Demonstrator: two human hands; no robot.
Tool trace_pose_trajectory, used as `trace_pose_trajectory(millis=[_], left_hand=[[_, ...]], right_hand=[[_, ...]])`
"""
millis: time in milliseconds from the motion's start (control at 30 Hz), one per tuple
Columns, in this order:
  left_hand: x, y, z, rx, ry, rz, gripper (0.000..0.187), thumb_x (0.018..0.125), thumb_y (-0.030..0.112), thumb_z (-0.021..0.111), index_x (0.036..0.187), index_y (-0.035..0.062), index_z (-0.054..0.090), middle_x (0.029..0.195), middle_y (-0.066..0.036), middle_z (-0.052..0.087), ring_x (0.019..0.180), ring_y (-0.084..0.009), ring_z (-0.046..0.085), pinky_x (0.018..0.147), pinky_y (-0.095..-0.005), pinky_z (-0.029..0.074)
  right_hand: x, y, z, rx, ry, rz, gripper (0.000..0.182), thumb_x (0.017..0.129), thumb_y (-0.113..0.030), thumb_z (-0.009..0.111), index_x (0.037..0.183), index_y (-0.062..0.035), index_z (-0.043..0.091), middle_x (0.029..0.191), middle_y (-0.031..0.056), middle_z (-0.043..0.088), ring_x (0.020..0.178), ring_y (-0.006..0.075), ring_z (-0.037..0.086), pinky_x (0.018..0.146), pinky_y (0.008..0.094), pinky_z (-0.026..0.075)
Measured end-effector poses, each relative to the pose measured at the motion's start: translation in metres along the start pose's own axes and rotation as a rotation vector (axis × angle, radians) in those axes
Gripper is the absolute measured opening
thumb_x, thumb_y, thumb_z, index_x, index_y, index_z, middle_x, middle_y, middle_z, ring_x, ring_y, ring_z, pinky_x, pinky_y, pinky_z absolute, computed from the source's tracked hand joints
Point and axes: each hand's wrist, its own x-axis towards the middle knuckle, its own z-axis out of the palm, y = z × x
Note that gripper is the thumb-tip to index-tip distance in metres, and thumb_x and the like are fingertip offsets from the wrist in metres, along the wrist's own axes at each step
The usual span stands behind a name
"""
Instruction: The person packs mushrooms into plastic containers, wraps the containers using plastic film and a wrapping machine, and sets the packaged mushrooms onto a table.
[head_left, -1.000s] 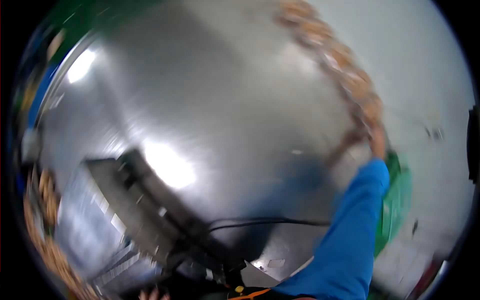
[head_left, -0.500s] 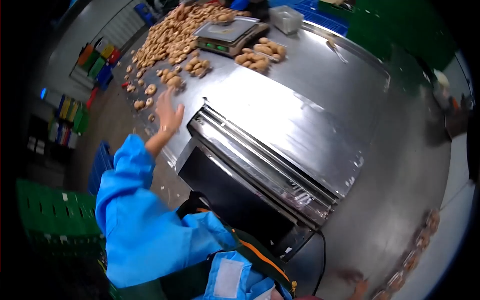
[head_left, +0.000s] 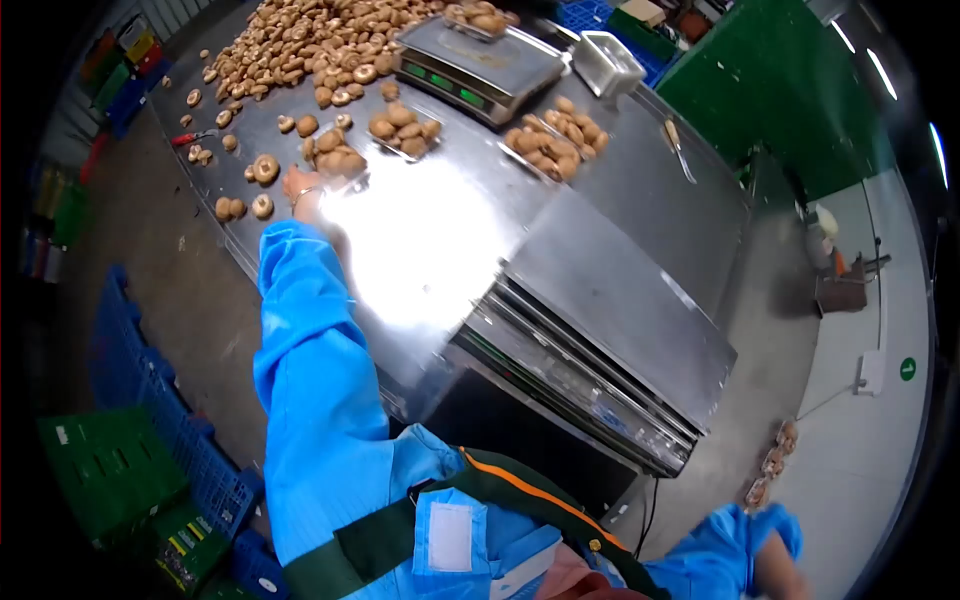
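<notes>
My left hand (head_left: pixel 303 188) is at the near-left side of a small tray of mushrooms (head_left: pixel 338 160), its fingers curled against the tray's edge and partly hidden. A second tray of mushrooms (head_left: pixel 404 130) sits just behind it. Loose mushrooms (head_left: pixel 264 169) lie to the left of the hand. At the bottom right, my right hand (head_left: pixel 780 572) hangs low beside my body, smeared by motion, so its fingers cannot be made out. Between the arms stands a film-wrapping machine (head_left: pixel 600 300) with a flat metal top and rollers.
A big mushroom pile (head_left: pixel 310 40) covers the table's far left. Right of it stand a scale (head_left: pixel 480 65) bearing a filled tray, more filled trays (head_left: pixel 545 150), clear containers (head_left: pixel 608 65) and a knife (head_left: pixel 679 150). Wrapped packs (head_left: pixel 773 462) are at lower right; green crates (head_left: pixel 110 470) at lower left.
My left hand, open and short of the trays before, has reached the nearest mushroom tray. The view has shifted, and my right sleeve has come into sight at the lower right.
</notes>
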Motion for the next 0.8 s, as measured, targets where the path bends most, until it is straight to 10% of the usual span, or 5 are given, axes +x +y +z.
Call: trace_pose_trajectory(millis=[100, 200, 367, 567, 800], left_hand=[[0.057, -0.003, 0.007, -0.142, 0.075, 0.160, 0.051, 0.071, 0.011, 0.051, 0.121, 0.0044, 0.045, 0.117, -0.020, 0.050, 0.114, -0.0362, 0.042, 0.097, -0.0390, 0.033], [0.118, -0.017, 0.018, 0.029, -0.031, 0.253, 0.055, 0.073, 0.009, 0.047, 0.128, 0.0053, 0.037, 0.120, -0.018, 0.049, 0.112, -0.0348, 0.045, 0.097, -0.0375, 0.035], [0.121, -0.034, 0.030, -0.248, -0.539, 0.175, 0.046, 0.077, 0.010, 0.049, 0.122, 0.0037, 0.046, 0.105, -0.015, 0.059, 0.083, -0.0233, 0.061, 0.068, -0.0325, 0.051], [0.050, -0.051, -0.006, -0.515, -0.576, 0.055, 0.029, 0.068, 0.009, 0.060, 0.096, 0.0051, 0.066, 0.062, -0.002, 0.058, 0.053, -0.0083, 0.052, 0.053, -0.0241, 0.048], [-0.009, -0.011, -0.038, -1.179, -0.697, 0.041, 0.047, 0.067, 0.003, 0.063, 0.112, -0.0011, 0.049, 0.066, -0.010, 0.061, 0.050, -0.0167, 0.059, 0.043, -0.0275, 0.049]], right_hand=[[0.055, 0.119, -0.018, 0.398, -0.185, 0.293, 0.028, 0.091, -0.026, 0.039, 0.100, -0.0049, 0.056, 0.097, 0.0114, 0.061, 0.066, 0.0254, 0.061, 0.059, 0.0425, 0.049], [0.051, 0.272, -0.043, 0.339, 0.876, 0.827, 0.039, 0.087, -0.017, 0.042, 0.124, -0.0045, 0.038, 0.103, 0.0130, 0.053, 0.071, 0.0175, 0.058, 0.052, 0.0295, 0.045], [0.012, 0.499, -0.048, -0.203, 0.156, 1.665, 0.060, 0.083, -0.017, 0.052, 0.134, -0.0053, 0.023, 0.124, 0.0140, 0.040, 0.097, 0.0181, 0.051, 0.078, 0.0332, 0.047], [-0.107, 0.701, -0.090, -0.323, 0.524, 1.696, 0.065, 0.072, 0.000, 0.046, 0.133, -0.0091, 0.024, 0.111, 0.0057, 0.043, 0.089, 0.0170, 0.049, 0.075, 0.0354, 0.046], [-0.016, 0.588, -0.082, -0.163, 0.694, 1.583, 0.039, 0.083, -0.015, 0.055, 0.121, -0.0097, 0.044, 0.100, 0.0060, 0.060, 0.075, 0.0131, 0.057, 0.071, 0.0302, 0.050]])
